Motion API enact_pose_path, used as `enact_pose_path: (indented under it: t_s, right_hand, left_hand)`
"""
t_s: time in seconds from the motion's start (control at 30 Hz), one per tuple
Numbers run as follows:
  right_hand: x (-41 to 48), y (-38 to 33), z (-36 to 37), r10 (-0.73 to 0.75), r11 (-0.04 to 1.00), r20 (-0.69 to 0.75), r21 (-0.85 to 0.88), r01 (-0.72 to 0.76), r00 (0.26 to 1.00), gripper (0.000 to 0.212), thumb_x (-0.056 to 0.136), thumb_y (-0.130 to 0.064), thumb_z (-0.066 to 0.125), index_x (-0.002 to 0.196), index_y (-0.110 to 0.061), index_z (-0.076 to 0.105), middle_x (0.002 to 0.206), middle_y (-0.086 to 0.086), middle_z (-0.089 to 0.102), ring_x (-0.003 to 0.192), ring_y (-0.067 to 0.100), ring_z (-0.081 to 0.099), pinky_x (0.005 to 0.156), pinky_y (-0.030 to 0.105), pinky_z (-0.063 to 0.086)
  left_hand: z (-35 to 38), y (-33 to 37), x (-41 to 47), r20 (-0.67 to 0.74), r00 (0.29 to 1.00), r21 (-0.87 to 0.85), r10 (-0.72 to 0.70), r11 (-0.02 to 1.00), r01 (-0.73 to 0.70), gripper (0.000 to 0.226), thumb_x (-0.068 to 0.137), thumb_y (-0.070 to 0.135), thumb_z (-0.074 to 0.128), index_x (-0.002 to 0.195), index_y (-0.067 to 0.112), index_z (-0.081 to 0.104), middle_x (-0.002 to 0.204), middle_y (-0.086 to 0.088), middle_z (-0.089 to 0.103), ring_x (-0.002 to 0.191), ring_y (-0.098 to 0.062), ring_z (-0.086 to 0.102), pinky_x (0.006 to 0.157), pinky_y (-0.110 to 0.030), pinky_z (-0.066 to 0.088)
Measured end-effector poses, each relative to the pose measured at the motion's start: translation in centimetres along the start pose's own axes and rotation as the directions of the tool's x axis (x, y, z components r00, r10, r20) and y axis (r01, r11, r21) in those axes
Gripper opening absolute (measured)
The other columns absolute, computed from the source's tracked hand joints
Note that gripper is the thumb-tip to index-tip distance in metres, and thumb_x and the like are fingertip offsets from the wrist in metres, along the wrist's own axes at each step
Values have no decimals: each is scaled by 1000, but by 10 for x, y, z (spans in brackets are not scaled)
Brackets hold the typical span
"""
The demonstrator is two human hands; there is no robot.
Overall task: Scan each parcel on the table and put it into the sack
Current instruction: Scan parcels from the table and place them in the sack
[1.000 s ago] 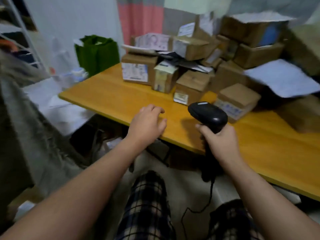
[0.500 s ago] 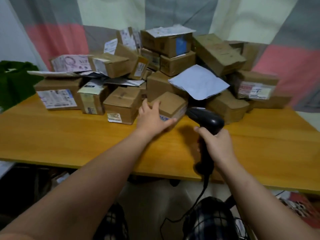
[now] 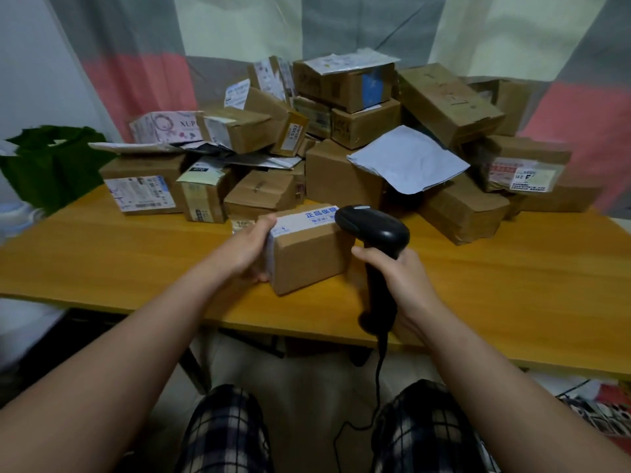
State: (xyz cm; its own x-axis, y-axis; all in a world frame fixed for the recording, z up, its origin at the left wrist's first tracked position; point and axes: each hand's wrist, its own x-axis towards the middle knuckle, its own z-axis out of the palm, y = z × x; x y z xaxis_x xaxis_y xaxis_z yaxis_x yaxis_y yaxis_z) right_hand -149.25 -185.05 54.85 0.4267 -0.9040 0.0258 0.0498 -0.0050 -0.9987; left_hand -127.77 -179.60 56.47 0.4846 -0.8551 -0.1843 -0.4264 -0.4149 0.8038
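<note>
Orange wooden table, striped curtain behind | brown parcel, white label with blue print, at frame centre, left hand gripped its left end | right hand clasped black scanner just right of it | box pile behind, green bag upper left

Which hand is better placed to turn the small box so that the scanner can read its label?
Left. The left hand grips the small box by its left end, while the right hand is full: it holds the scanner by the handle, beside the box.
</note>
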Motion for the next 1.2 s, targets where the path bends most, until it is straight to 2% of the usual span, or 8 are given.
enact_pose_path:
  t_s: [0.13,0.27,0.4,0.57,0.7,0.83,1.07,1.2]
  right_hand:
    - [3,3,21,13,995,19,94,-15,1000,21,84,-16,71,101,-28,64,98,-12,69,89,0,64,71,15,48]
    - [5,7,28,67,984,-2,166,-66,998,22,84,-22,71,104,-27,64,108,-3,70,104,14,63,86,31,51]
    - [2,7,23,87,960,-59,270,-68,994,19,85,-21,71,103,-27,66,102,0,73,101,20,66,87,37,52]
    - [-2,2,14,24,959,-91,283,2,996,10,88,-20,67,97,-25,66,84,-9,75,84,4,70,73,20,51]
    - [-3,0,12,55,977,-88,213,-35,995,11,88,-27,68,98,-23,65,87,-3,73,81,8,70,70,22,52]
    - [-5,3,11,120,980,-92,170,-103,989,28,83,-33,73,106,-21,65,97,1,73,96,19,68,87,34,53]
    - [-11,5,7,71,975,-31,215,-62,997,20,83,-28,73,102,-31,67,104,-5,73,108,17,63,96,37,48]
    - [-16,12,11,114,962,5,249,-111,994,31,82,-33,73,112,-25,68,101,2,74,96,23,65,87,41,50]
  left_hand:
    - [-7,-20,-3,-231,941,144,246,966,-216,66,92,60,39,136,12,46,137,-8,48,122,-22,47,97,-32,38]
    - [-1,-24,-15,-81,947,199,311,936,-291,86,76,56,69,145,19,32,137,1,36,125,-14,39,102,-28,33]
    - [-5,-28,-19,-185,910,204,371,920,-334,103,70,41,81,150,16,20,147,-4,29,134,-19,32,112,-35,30]
    - [-7,-34,-28,20,841,397,540,768,-503,103,67,33,84,148,29,21,147,3,20,137,-17,21,115,-45,26]
    - [3,-38,-28,-29,875,83,483,874,-479,42,85,50,54,119,27,46,129,4,37,121,-13,43,104,-37,42]
    - [16,-31,-28,-181,975,-181,132,970,-165,45,95,48,49,128,17,50,122,-2,56,104,-14,57,77,-20,49]
    - [7,-29,-33,-171,939,-453,300,822,-345,46,90,-6,52,125,23,45,123,10,54,117,-7,52,78,-19,54]
    - [12,-31,-32,-221,968,-587,121,776,-231,7,97,29,51,104,27,52,114,4,60,105,-9,56,76,-24,47]
